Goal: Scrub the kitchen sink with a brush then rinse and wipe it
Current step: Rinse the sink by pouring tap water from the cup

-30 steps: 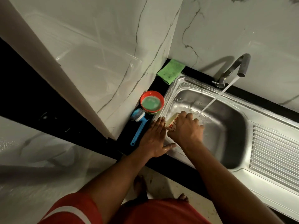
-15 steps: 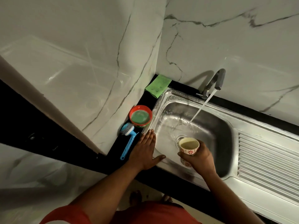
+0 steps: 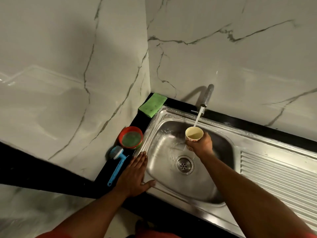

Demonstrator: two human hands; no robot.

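Marble walls (image 3: 223, 57) corner a black table (image 3: 257, 125) w/ steel sink (image 3: 163, 152): my R hand (image 3: 202, 145) grips a flowered cup (image 3: 194, 134) upright under the running tap (image 3: 208, 95), over the basin. My L hand (image 3: 133, 174) lies flat, fingers straight, on the sink's left rim. Blue brush (image 3: 118, 162) lies just beside it on the table, near a red bowl (image 3: 131, 137) & green cloth (image 3: 152, 104).

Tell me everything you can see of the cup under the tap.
The cup is small, cream inside, its white outer wall printed with red flowers. It is about upright, mouth up, partly filled with water. The right hand grips its lower wall, holding it above the sink basin. The stream from the tap falls into its mouth at the far rim.
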